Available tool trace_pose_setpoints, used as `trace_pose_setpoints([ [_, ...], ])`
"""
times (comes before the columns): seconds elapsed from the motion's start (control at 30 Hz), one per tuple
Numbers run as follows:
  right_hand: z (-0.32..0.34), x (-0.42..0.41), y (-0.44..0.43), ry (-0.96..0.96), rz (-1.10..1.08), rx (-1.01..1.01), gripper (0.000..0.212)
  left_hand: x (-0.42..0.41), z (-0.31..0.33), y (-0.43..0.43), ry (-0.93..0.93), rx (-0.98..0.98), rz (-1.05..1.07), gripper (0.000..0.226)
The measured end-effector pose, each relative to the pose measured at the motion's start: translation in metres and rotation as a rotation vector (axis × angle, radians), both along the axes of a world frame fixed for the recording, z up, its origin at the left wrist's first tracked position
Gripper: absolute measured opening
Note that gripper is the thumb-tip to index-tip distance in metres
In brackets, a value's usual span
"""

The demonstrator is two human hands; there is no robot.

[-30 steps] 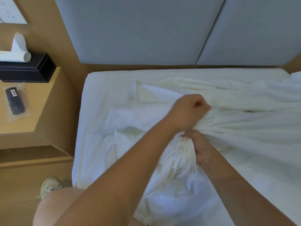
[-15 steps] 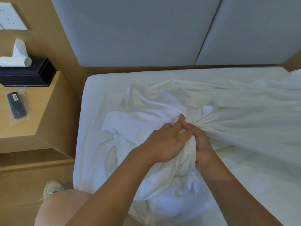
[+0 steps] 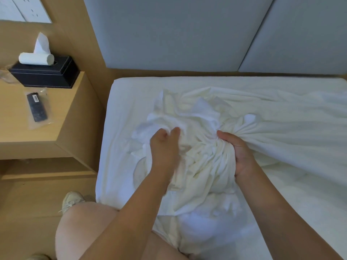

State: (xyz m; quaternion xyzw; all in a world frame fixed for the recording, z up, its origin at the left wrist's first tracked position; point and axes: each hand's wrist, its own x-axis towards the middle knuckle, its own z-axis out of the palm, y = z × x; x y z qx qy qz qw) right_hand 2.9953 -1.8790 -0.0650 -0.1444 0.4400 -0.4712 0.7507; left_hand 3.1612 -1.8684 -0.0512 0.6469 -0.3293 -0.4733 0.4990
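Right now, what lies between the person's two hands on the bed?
In the head view, only bunched folds of the white sheet lie between the left hand and the right hand, which grips that gather.

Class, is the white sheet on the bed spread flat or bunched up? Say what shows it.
Bunched up. The sheet is gathered in the right hand, creases fanning out from it; the left hand touches the heap.

**Soft, even room light with wide-angle bend**

Diffuse, moderate light falls evenly over the bed (image 3: 131,87). The white sheet (image 3: 281,128) looks creamy in its folds and bluish toward the bed's near edge. Shadows in the folds are faint and soft-edged. The left hand (image 3: 163,147) is slightly motion-blurred. The headboard (image 3: 169,34) seams and the nightstand (image 3: 62,117) edges bow toward the frame's sides.
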Motion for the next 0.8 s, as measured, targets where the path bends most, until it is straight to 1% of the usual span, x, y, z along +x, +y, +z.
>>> trace_pose_setpoints([
  [0.03, 0.0, 0.0, -0.001, 0.02, 0.009, 0.009, 0.037, -0.004, 0.002, 0.009, -0.087, -0.018, -0.107, 0.025],
  [0.07, 0.0, 0.001, -0.002, 0.038, 0.01, 0.019, 0.036, -0.009, 0.002, 0.02, -0.165, 0.008, -0.225, 0.016],
  [0.1, -0.001, 0.002, -0.002, 0.052, 0.002, 0.024, 0.035, -0.011, -0.004, 0.033, -0.232, 0.075, -0.329, 0.008],
  [0.13, -0.003, 0.002, -0.001, 0.061, -0.011, 0.028, 0.034, -0.01, -0.007, 0.044, -0.218, 0.193, -0.412, 0.004],
  [0.2, -0.008, 0.001, 0.001, 0.058, -0.038, 0.023, 0.03, 0.0, -0.003, 0.055, -0.05, 0.461, -0.505, 0.004],
  [0.23, -0.01, 0.0, 0.002, 0.048, -0.051, 0.015, 0.027, 0.008, 0.001, 0.054, -0.038, 0.541, -0.531, 0.005],
  [0.27, -0.011, 0.0, 0.002, 0.038, -0.059, 0.01, 0.024, 0.016, 0.006, 0.049, -0.147, 0.576, -0.572, 0.008],
  [0.3, -0.011, -0.001, 0.002, 0.026, -0.064, 0.006, 0.019, 0.024, 0.01, 0.04, -0.392, 0.562, -0.624, 0.015],
  [0.33, -0.01, 0.0, 0.002, 0.01, -0.062, 0.005, 0.013, 0.03, 0.014, 0.031, -0.736, 0.513, -0.644, 0.022],
  [0.37, -0.009, -0.001, 0.002, -0.007, -0.052, 0.006, 0.01, 0.033, 0.018, 0.022, -1.029, 0.411, -0.566, 0.027],
  [0.4, -0.007, -0.001, 0.002, -0.015, -0.031, 0.014, 0.01, 0.032, 0.024, 0.016, -1.167, 0.281, -0.473, 0.031],
  [0.43, -0.006, -0.002, 0.002, -0.017, -0.001, 0.029, 0.012, 0.024, 0.026, 0.008, -1.17, 0.136, -0.422, 0.033],
  [0.47, -0.004, -0.002, 0.003, -0.017, 0.042, 0.05, 0.018, 0.014, 0.026, 0.0, -1.089, -0.003, -0.428, 0.031],
  [0.5, -0.003, -0.003, 0.004, -0.02, 0.094, 0.07, 0.032, 0.001, 0.026, -0.007, -0.967, -0.077, -0.459, 0.027],
  [0.53, -0.002, -0.004, 0.006, -0.029, 0.149, 0.091, 0.046, -0.012, 0.025, -0.015, -0.854, -0.05, -0.519, 0.029],
  [0.57, -0.003, -0.006, 0.007, -0.042, 0.189, 0.101, 0.055, -0.023, 0.022, -0.022, -0.754, 0.049, -0.598, 0.041],
  [0.6, -0.002, -0.008, 0.007, -0.057, 0.219, 0.104, 0.059, -0.031, 0.017, -0.028, -0.642, 0.154, -0.646, 0.052],
  [0.63, -0.003, -0.009, 0.007, -0.064, 0.232, 0.098, 0.06, -0.036, 0.013, -0.032, -0.529, 0.229, -0.664, 0.056],
  [0.67, -0.003, -0.009, 0.007, -0.065, 0.244, 0.097, 0.059, -0.04, 0.009, -0.036, -0.442, 0.252, -0.656, 0.052],
  [0.7, -0.003, -0.009, 0.006, -0.061, 0.249, 0.095, 0.058, -0.042, 0.006, -0.039, -0.431, 0.233, -0.628, 0.046],
  [0.73, -0.003, -0.009, 0.006, -0.057, 0.254, 0.097, 0.055, -0.043, 0.006, -0.041, -0.526, 0.179, -0.605, 0.043],
  [0.77, -0.003, -0.01, 0.006, -0.053, 0.253, 0.095, 0.053, -0.045, 0.008, -0.042, -0.692, 0.097, -0.58, 0.042],
  [0.8, -0.003, -0.009, 0.006, -0.064, 0.247, 0.089, 0.052, -0.049, 0.012, -0.042, -0.799, 0.013, -0.563, 0.042],
])
